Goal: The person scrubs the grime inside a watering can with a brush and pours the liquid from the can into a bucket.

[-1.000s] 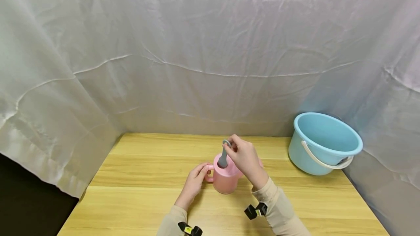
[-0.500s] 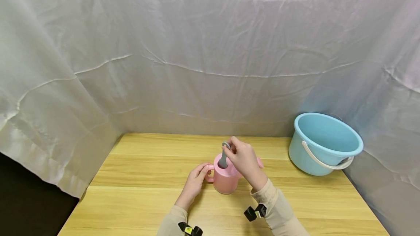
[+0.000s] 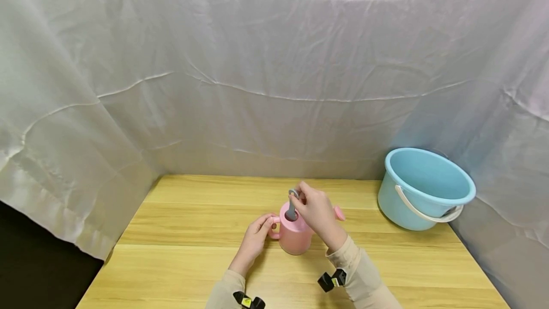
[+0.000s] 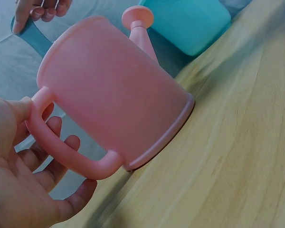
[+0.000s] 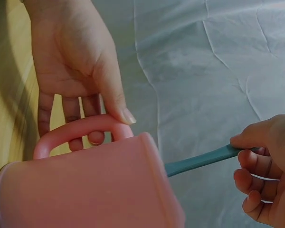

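Observation:
A pink watering can (image 3: 295, 241) stands upright on the wooden table. My left hand (image 3: 254, 240) holds it by its loop handle (image 4: 66, 154); the thumb lies on the top of the loop and fingers curl through it. From the opening in the can's top sticks a grey-blue tool (image 3: 292, 208) with a looped handle end, widening toward the opening. My right hand (image 3: 316, 209) pinches that end between thumb and fingers, above the can. The tool's lower part is hidden inside. The can's spout rose (image 3: 339, 213) shows behind my right hand.
A light blue bucket (image 3: 405, 211) with a white carrying handle (image 3: 409, 204) stands at the table's back right corner. A grey curtain (image 3: 274, 128) hangs behind the wooden table (image 3: 193, 261) and along its sides.
My right hand has come down slightly, and the tool sits a little deeper in the watering can. More of the spout rose is uncovered. The left hand and the can stay in place.

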### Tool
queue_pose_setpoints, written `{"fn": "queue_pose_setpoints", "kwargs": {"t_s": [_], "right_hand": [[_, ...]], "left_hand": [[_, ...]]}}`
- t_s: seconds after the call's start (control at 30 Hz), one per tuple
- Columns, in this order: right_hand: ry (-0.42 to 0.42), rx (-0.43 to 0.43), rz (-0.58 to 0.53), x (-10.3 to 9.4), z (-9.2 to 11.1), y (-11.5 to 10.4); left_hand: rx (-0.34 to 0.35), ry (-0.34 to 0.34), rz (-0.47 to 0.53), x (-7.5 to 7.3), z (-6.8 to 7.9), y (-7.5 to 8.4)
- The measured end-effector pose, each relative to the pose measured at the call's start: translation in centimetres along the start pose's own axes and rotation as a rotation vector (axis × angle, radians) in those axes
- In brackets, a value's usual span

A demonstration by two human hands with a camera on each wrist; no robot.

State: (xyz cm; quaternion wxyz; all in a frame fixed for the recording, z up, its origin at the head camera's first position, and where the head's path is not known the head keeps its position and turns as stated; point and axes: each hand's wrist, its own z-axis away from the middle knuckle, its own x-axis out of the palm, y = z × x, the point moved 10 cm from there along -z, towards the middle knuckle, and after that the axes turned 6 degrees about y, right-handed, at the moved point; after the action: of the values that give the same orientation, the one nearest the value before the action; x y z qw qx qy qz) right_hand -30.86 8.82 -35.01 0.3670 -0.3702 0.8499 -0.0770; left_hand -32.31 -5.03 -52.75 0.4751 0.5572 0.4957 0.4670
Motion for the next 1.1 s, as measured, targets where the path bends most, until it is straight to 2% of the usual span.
{"fn": "queue_pose_setpoints", "kwargs": {"t_s": [0.73,0.9,1.1], "right_hand": [[-0.062,0.044,0.016,1.3,1.1,1.0],[-0.073,0.061,0.015,1.5,1.3,1.4],[-0.077,0.048,0.024,1.6,1.6,1.4]], "left_hand": [[-0.021,0.002,0.019,0.1,0.1,0.0],[-0.007,0.01,0.019,0.0,0.0,0.0],[-0.011,0.015,0.019,0.0,0.0,0.0]]}}
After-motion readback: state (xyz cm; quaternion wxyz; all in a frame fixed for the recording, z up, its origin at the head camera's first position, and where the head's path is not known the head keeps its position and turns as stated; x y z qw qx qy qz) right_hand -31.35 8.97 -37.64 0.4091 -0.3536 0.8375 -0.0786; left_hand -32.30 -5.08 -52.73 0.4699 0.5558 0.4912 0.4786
